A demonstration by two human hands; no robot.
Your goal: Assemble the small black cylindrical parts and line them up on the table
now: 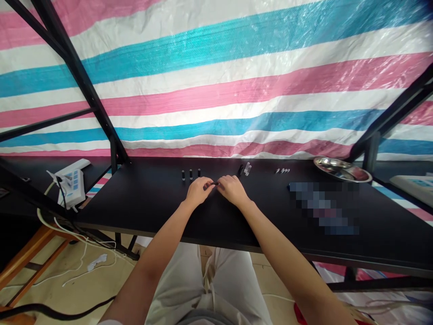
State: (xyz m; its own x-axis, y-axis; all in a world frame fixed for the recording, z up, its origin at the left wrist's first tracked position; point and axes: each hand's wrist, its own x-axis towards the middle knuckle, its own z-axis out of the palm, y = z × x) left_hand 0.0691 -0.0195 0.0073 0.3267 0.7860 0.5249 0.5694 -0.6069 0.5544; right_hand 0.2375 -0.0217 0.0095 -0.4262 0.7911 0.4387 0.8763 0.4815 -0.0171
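My left hand [199, 190] and my right hand [232, 188] meet over the middle of the black table. Both are closed, fingertips pinching opposite ends of a small dark slim piece [214, 183]; most of it is hidden by the fingers. Just beyond my left hand stand three small dark tubes [191, 174] with pale bands, upright in a slanting row. Past my right hand, small black pieces [241, 169] lie beside a few clear tubes [248, 169]. Farther right is a short row of tiny clear parts [284, 171], too small to name.
A shiny round metal tray [341, 169] sits at the table's back right. In front of it lies a blurred-out bluish long item [321, 208]. Black frame posts [84, 90] flank the table [135, 203]. At left are a white power strip [72, 187] and hanging cables.
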